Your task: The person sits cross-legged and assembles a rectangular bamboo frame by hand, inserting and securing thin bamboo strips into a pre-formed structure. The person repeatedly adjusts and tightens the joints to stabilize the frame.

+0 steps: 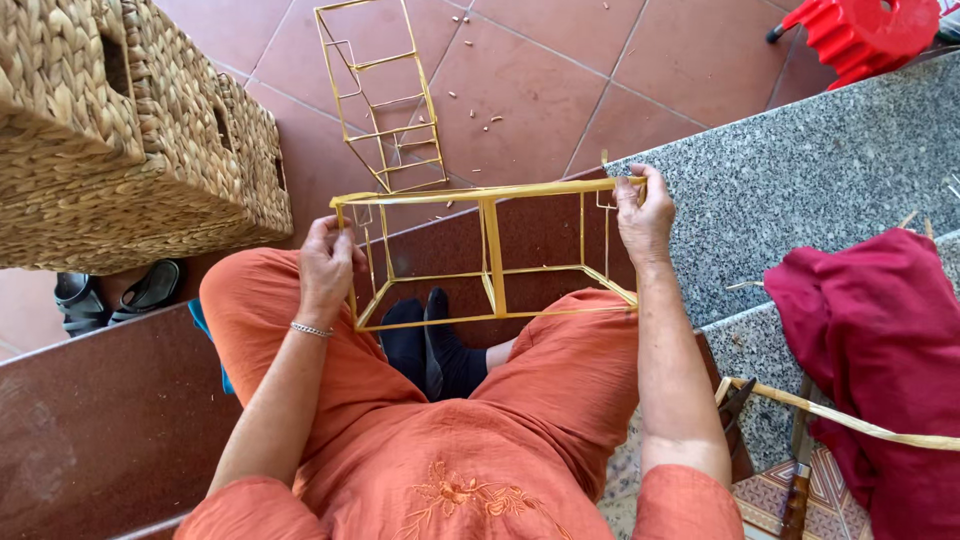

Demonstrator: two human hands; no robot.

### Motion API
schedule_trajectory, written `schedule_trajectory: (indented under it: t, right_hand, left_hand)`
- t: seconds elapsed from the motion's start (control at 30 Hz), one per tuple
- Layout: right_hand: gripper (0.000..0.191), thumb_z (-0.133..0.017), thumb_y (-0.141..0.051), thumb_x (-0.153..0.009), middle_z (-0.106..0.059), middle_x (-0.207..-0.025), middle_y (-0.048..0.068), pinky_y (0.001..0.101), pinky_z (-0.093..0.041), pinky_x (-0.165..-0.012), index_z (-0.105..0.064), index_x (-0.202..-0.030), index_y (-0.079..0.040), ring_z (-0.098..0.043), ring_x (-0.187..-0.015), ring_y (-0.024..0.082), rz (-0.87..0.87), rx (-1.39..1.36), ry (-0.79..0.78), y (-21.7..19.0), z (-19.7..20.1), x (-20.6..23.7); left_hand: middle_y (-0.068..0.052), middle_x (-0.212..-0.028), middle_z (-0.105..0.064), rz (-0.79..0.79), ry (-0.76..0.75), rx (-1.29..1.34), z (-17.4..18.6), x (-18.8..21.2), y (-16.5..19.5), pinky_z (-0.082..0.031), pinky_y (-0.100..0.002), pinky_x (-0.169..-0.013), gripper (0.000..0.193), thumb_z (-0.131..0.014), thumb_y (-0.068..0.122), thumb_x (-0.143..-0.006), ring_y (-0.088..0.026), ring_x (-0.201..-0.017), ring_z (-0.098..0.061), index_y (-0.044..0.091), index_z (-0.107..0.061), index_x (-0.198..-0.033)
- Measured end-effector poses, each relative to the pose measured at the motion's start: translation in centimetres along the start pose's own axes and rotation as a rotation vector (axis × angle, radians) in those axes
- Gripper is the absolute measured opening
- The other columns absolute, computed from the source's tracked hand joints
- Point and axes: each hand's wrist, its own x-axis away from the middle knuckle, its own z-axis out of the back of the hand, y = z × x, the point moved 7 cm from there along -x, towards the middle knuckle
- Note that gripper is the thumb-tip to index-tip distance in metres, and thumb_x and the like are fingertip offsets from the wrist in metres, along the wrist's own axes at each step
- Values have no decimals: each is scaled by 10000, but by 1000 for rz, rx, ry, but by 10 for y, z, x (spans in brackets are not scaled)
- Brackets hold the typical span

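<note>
The person is holding a box-shaped yellow stick frame (490,255) across the lap, its long axis running side to side between the two hands, roughly level, with the top rail (480,192) lying uppermost and farthest from the body. The left hand (327,268) is gripping the frame's left end, fingers curled closed around the corner post just under the top rail; the right hand (643,215) is pinching the right end of that rail, thumb and fingers closed on it right where the frame is meeting the edge of the grey granite ledge (820,170). Each hand is thus sitting at one end of the frame, neither nearer its middle, where the thicker centre upright (493,255) is standing clear of both. The frame's lower rails are resting over the orange trousers (560,360) above the knees. Beyond the frame, on the tiled floor, a second, taller yellow frame (385,95) is standing well apart. Left of the frame, woven baskets (130,130) are sitting; right of it, a dark red cloth (880,340) is lying on the ledge.
</note>
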Motion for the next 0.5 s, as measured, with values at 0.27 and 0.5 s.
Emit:
schedule_trajectory:
  t: [0.27,0.5]
  right_hand:
    - [245,-741,-222,-1044,-656,-801,82,332,-488,-618,-667,-1196,-44,-575,-690,157,33,110,109,-5,-2,16]
    - [258,-495,-128,-1123,-689,-850,23,256,-493,-534,-575,-1363,-78,-571,-608,63,-93,-50,-45,-3,-8,22]
  left_hand:
    - [-223,-1336,-590,-761,284,-792,-12,19,88,-394,-506,-1108,498,-745,129,-900,-363,-1310,-504,-40,-575,-1337]
    - [-90,-1155,-648,-1102,-181,-609,-161,25,121,-457,-486,-1049,229,-723,120,-916,-302,-1157,-587,66,-662,-1130]
